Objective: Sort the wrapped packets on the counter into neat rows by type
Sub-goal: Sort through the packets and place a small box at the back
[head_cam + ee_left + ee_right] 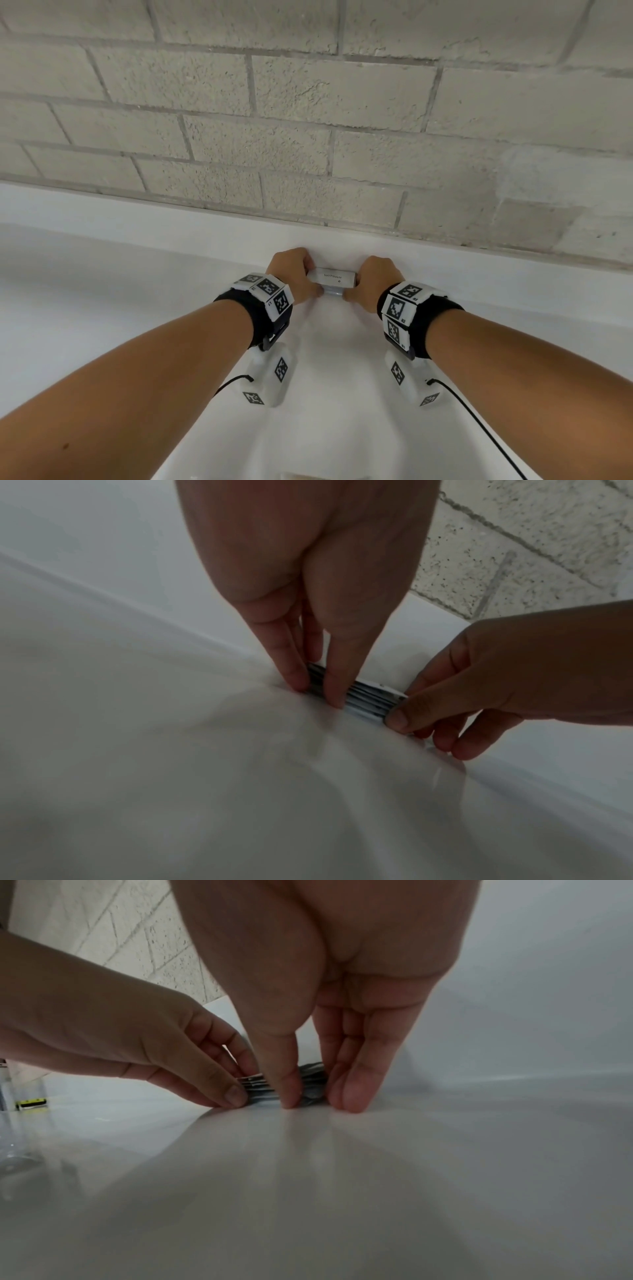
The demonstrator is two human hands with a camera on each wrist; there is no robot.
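A small stack of silvery-white wrapped packets (331,280) lies on the white counter (102,325), close to the low white upstand at the back. The top packet carries small dark print. My left hand (310,279) pinches the stack's left end between thumb and fingers. My right hand (354,282) pinches its right end the same way. The left wrist view shows the layered packet edges (366,696) between my left hand (315,691) and right hand (404,712). From the right wrist, the stack (257,1088) sits between my right hand (320,1096) and left hand (240,1077).
A grey block wall (308,120) rises just behind the upstand (479,274). A small yellow-and-black item (32,1104) and a clear object (6,1091) stand far left on the counter. A beige edge (322,476) shows at the bottom of the head view.
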